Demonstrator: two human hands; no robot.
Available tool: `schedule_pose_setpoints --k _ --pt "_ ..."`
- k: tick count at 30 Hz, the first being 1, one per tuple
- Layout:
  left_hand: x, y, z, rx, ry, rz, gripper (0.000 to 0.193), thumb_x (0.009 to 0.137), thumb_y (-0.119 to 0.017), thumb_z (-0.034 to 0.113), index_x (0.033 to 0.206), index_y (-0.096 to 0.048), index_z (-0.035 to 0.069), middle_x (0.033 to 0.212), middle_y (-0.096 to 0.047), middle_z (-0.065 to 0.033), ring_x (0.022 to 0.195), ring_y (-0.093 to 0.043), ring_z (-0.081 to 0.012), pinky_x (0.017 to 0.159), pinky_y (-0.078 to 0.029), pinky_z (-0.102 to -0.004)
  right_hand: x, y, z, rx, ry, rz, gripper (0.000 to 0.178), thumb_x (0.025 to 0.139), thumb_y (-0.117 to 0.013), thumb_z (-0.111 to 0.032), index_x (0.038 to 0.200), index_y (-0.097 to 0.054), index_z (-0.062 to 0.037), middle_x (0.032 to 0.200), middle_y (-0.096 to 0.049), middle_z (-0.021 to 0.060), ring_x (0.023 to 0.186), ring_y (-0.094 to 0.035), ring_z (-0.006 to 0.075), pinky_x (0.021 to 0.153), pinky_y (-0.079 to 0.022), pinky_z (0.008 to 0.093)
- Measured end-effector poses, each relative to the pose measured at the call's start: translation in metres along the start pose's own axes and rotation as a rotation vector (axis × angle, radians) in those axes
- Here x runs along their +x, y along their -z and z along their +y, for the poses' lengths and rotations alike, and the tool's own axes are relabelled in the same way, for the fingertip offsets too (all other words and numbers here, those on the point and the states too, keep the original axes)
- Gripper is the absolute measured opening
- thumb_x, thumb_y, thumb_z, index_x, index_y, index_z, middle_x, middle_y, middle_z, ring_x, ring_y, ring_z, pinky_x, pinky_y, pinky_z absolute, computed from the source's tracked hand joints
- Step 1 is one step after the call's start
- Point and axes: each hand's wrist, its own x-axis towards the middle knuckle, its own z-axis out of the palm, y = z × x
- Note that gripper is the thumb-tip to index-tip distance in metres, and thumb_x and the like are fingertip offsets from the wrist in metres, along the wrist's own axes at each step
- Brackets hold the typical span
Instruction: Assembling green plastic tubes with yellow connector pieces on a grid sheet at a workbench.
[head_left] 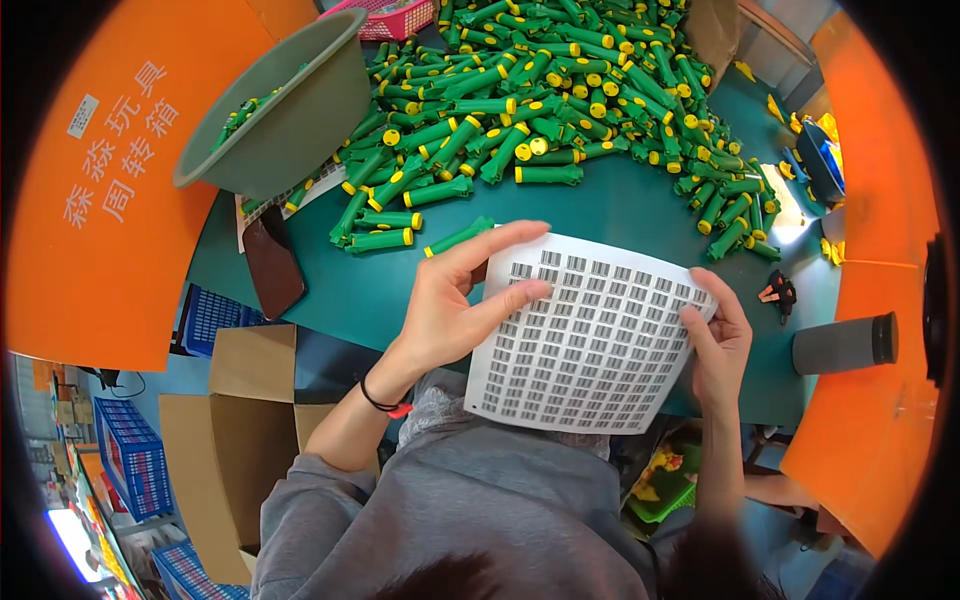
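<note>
White label sheet (590, 345) btwn L fingers (508, 237) & R fingers (722, 292).

The view is bright, bending toward its dark round edges

A grey tumbler (835, 347) with a black cap sits near a small bunch of keys (779, 294) on the right side of a dark green tabletop (345, 290), as a dark brown phone-shaped slab (272, 268) lies by its left edge. Tall orange bins (80, 290) flank the scene, with a pink plastic basket (405, 24) at the far side; below left, an open cardboard carton (195, 450) stands beside blue plastic crates (137, 460), and a lime-green basket (672, 503) shows under the table
</note>
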Motion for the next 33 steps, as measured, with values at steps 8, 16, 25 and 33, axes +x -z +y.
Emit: schedule_pose_setpoints --k 8,16,25,33 --pt "-0.006 0.005 0.015 0.222 -0.049 0.040 0.040 0.081 -0.080 0.004 0.119 -0.069 0.003 0.106 -0.074 -0.0083 0.095 -0.068 -0.0114 0.084 -0.054 -0.0263 -0.005 0.008 -0.012 -0.149 0.060 0.035 0.038 0.082 -0.072 0.009 0.119 -0.066 0.0045 0.103 -0.072 0.0092 0.085 -0.066 0.0095 0.075 -0.052 0.0209" --pt "0.001 0.015 0.001 0.234 -0.008 0.032 0.023 0.080 -0.081 0.006 0.103 -0.076 0.005 0.092 -0.073 -0.0060 0.084 -0.066 -0.0102 0.077 -0.052 -0.0249 0.005 0.004 -0.014 -0.258 0.133 -0.043 0.018 0.080 -0.072 0.011 0.095 -0.067 0.0010 0.100 -0.065 0.0046 0.090 -0.062 0.0098 0.079 -0.047 0.0222" --pt "0.015 0.004 0.009 0.543 -0.380 0.045 0.036 0.073 -0.086 0.013 0.106 -0.074 0.005 0.123 -0.064 -0.0126 0.113 -0.062 -0.0244 0.096 -0.050 -0.0359 0.022 0.008 -0.017 -0.230 -0.109 0.010 0.014 0.081 -0.074 0.003 0.087 -0.063 -0.0016 0.105 -0.058 0.0024 0.094 -0.056 0.0110 0.086 -0.042 0.0249" --pt "0.014 0.000 -0.009 0.332 -0.114 -0.061 0.022 0.078 -0.082 0.006 0.098 -0.075 0.003 0.092 -0.075 -0.0081 0.082 -0.070 -0.0136 0.071 -0.056 -0.0249 0.044 -0.053 -0.051 -1.110 0.608 -0.135 0.020 0.081 -0.077 -0.005 0.098 -0.068 -0.0020 0.098 -0.065 0.0077 0.099 -0.061 0.0152 0.087 -0.046 0.0286"
